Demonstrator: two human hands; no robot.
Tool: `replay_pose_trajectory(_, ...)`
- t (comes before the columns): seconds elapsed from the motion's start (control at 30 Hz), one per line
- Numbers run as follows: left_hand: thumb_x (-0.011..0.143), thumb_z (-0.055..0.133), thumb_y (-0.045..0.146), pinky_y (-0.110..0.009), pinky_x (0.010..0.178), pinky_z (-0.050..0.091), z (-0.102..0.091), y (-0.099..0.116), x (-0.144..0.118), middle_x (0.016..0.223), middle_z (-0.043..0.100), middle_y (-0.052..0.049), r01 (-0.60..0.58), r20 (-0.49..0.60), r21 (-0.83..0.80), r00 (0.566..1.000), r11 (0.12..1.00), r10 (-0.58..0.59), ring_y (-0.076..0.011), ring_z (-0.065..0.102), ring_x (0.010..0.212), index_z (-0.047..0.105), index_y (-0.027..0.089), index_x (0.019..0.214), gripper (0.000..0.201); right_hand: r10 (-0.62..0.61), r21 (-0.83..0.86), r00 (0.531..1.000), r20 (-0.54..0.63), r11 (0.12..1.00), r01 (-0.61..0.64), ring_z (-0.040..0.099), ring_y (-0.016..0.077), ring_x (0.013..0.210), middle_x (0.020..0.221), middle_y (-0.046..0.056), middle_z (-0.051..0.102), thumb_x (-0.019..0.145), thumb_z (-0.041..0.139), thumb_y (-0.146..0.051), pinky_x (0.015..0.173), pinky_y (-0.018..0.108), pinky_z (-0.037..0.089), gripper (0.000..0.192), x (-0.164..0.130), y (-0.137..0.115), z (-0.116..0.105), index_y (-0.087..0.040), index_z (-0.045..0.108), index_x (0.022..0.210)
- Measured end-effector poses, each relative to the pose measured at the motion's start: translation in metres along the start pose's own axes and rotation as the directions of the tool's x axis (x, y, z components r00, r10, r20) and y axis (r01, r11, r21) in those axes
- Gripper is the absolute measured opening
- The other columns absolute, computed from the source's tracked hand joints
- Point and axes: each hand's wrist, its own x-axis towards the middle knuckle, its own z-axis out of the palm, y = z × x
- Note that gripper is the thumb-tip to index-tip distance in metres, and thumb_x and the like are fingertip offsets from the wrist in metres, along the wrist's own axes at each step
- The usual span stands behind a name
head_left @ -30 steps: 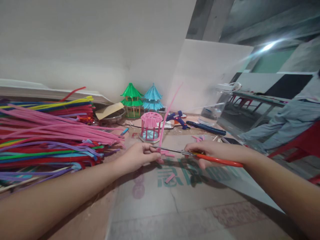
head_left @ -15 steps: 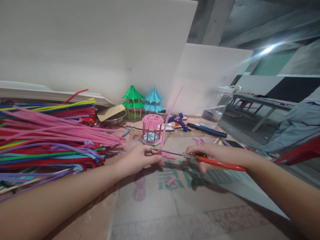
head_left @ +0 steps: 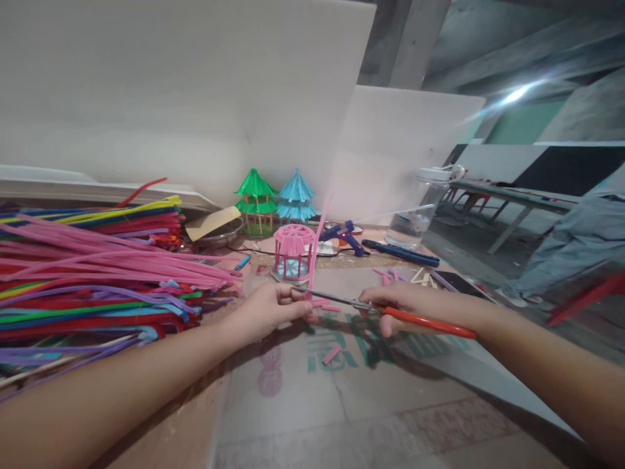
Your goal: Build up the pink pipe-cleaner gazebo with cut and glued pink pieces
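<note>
Left hand (head_left: 273,311) closed, pinching the bottom of a long pink pipe cleaner (head_left: 316,251) that stands up tall. Right hand (head_left: 415,301) closed around the orange handles of the scissors (head_left: 390,311). Blades laid flat and pointing left, tips right at the pinched end of the pink stick, just above the surface (head_left: 342,404).

Some cutting already done, by the look of it: short pink bits (head_left: 332,354) lying on the surface near the hands, more of them (head_left: 385,275) farther back. Lots still left: most of the tall stick not yet cut, and a big heap of colored pipe cleaners (head_left: 97,273) waiting on the left. Hard to tell how many bits are wanted.

Behind the hands, a little pink house (head_left: 291,253) with no pointed roof. Farther back, a green house (head_left: 254,202) and a blue house (head_left: 295,195), both with roofs on. Near them a blue glue gun (head_left: 344,232) and a clear jar (head_left: 420,208).

Compared with a second ago: hands in almost the same spots, same hold on both things. Top of the pink stick sharp and leaning right back then, now blurry and more upright, so probably wobbling. Whole view shifted a little. Person in grey (head_left: 571,241) at the far right slid farther toward the edge.
</note>
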Motion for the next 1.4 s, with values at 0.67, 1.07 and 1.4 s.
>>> replay_pose_trajectory(0.67, 0.081, 0.055, 0.035, -0.027, 0.069, 0.046, -0.017, -0.004, 0.000, 0.087, 0.072, -0.004, -0.212, -0.098, 0.472, 0.952, 0.856, 0.289, -0.0208, 0.063, 0.081, 0.069, 0.018, 0.086, 0.023, -0.050, -0.270, 0.991, -0.121, 0.963, 0.016, 0.059, 0.0229, 0.092, 0.107, 0.006, 0.065, 0.075, 0.065, -0.042, 0.074, 0.029, 0.042, 0.042, -0.011, -0.005, 0.022, -0.024, 0.061, 0.114)
replay_pose_trajectory(1.07, 0.084, 0.051, 0.039, -0.022, 0.057, 0.044, 0.002, 0.007, -0.012, 0.071, 0.064, -0.001, -0.214, -0.142, 0.187, 0.960, 0.959, 0.242, -0.0141, 0.059, 0.063, 0.060, 0.016, 0.081, 0.024, 0.055, -0.490, 0.902, -0.429, 0.824, -0.283, 0.061, 0.0230, 0.078, 0.084, 0.010, 0.067, 0.085, 0.048, -0.035, 0.066, 0.029, 0.040, 0.026, 0.016, -0.025, -0.015, -0.017, 0.066, 0.092)
replay_pose_trajectory(1.4, 0.081, 0.053, 0.041, -0.023, 0.055, 0.042, 0.003, 0.012, -0.014, 0.070, 0.061, -0.002, -0.179, -0.123, 0.207, 0.970, 0.962, 0.208, -0.0144, 0.055, 0.062, 0.061, 0.015, 0.082, 0.027, 0.191, -0.300, 0.954, -0.232, 0.919, -0.256, 0.058, 0.0161, 0.059, 0.062, 0.007, 0.064, 0.077, 0.051, -0.027, 0.054, 0.024, 0.039, 0.021, 0.063, -0.005, -0.015, -0.016, 0.061, 0.064)
